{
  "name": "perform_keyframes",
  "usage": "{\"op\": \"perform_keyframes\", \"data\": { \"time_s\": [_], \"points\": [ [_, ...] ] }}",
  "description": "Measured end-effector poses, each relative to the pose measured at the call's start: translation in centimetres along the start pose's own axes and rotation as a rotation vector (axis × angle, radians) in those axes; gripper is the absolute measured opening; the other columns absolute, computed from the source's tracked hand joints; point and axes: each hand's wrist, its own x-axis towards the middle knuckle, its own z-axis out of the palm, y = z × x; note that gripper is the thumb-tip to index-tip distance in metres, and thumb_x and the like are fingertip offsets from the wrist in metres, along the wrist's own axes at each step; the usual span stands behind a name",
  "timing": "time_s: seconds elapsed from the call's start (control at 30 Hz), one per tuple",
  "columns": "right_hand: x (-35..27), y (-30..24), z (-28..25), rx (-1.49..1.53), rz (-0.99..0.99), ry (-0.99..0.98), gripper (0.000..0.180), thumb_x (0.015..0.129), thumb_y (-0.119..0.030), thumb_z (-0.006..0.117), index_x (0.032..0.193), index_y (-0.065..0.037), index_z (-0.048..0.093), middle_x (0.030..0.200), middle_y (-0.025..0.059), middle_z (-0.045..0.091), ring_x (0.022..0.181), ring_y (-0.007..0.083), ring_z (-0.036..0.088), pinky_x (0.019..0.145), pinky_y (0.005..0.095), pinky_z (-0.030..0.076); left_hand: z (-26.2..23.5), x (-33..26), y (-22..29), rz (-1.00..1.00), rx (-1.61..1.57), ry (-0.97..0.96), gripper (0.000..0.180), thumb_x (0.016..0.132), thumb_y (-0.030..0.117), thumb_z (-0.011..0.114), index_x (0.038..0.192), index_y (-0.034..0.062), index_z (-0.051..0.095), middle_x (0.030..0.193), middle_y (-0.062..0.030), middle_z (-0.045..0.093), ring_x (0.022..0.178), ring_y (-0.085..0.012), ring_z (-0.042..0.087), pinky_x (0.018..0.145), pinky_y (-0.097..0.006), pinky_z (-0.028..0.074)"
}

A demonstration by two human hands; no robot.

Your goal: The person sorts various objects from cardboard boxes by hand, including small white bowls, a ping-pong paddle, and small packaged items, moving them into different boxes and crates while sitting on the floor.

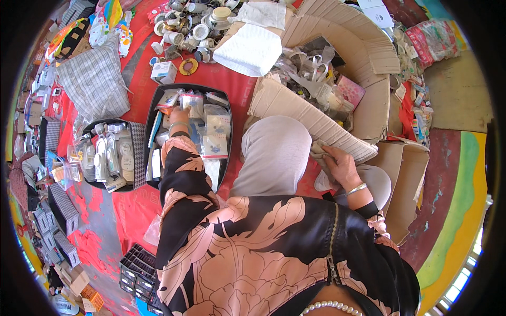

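Note:
My left hand reaches down into a black-rimmed fabric box filled with small packaged goods. Its fingers look curled down beside a clear plastic packet; their tips are hidden, so I cannot make out what they hold. White boxed packets lie nearer me in the same box. On the right, my right hand is closed on a crumpled beige cloth against the near wall of a large open cardboard box. That carton holds a jumble of plastic-wrapped items.
A checked bin of bottles stands left of the black-rimmed box. Beyond are a checked cushion, a small white box, a yellow ring and piled metal fittings. Another carton sits at my right, a black segmented tray at lower left.

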Motion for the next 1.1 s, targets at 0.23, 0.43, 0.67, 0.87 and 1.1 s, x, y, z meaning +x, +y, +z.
{"op": "perform_keyframes", "data": {
  "time_s": [0.23, 0.43, 0.67, 0.87, 1.1],
  "points": [
    [0.0, 0.0, 0.0, -0.023, -0.033, 0.017, 0.026, 0.076, -0.009, 0.058, 0.101, -0.004, 0.061, 0.092, 0.0178, 0.061, 0.085, 0.0334, 0.059, 0.074, 0.0365, 0.047, -3.5, -0.6, -0.5, -0.017, -0.556, 0.318, 0.03, 0.068, 0.024, 0.071, 0.085, -0.0007, 0.066, 0.084, -0.0171, 0.064, 0.072, -0.0258, 0.062, 0.068, -0.036, 0.048],
    [0.0, -0.1, 0.2, -0.032, -0.041, 0.015, 0.025, 0.076, -0.01, 0.058, 0.1, -0.004, 0.061, 0.092, 0.0179, 0.061, 0.085, 0.0336, 0.059, 0.074, 0.0367, 0.047, -5.9, -2.1, 1.0, -0.247, -1.375, 0.022, 0.021, 0.073, 0.008, 0.068, 0.09, -0.0033, 0.062, 0.085, -0.0082, 0.062, 0.072, -0.0231, 0.06, 0.061, -0.034, 0.049],
    [-0.1, -0.1, 0.1, -0.038, -0.058, 0.004, 0.026, 0.076, -0.01, 0.058, 0.101, -0.003, 0.061, 0.091, 0.0186, 0.061, 0.083, 0.034, 0.058, 0.074, 0.0374, 0.047, -2.1, -1.9, 0.2, -0.209, -0.419, 0.164, 0.046, 0.064, 0.049, 0.066, 0.093, 0.013, 0.068, 0.089, -0.013, 0.066, 0.083, -0.0263, 0.062, 0.077, -0.034, 0.046],
    [0.0, -0.1, 0.3, -0.035, -0.062, -0.002, 0.026, 0.075, -0.01, 0.057, 0.1, -0.003, 0.06, 0.089, 0.0188, 0.061, 0.083, 0.034, 0.059, 0.073, 0.0384, 0.047, -2.0, -1.9, 3.9, -0.174, -0.314, 0.323, 0.034, 0.069, 0.036, 0.066, 0.087, 0.0067, 0.068, 0.083, -0.0138, 0.065, 0.079, -0.0298, 0.061, 0.074, -0.037, 0.045],
    [0.1, -0.4, 0.2, -0.041, -0.079, 0.008, 0.026, 0.075, -0.01, 0.056, 0.1, -0.003, 0.06, 0.089, 0.0185, 0.061, 0.083, 0.034, 0.058, 0.073, 0.0383, 0.047, 1.2, -2.3, 2.0, 0.02, -0.198, 0.245, 0.035, 0.071, 0.039, 0.063, 0.082, 0.0066, 0.067, 0.082, -0.0182, 0.062, 0.081, -0.0345, 0.057, 0.074, -0.042, 0.044]
  ]
}}
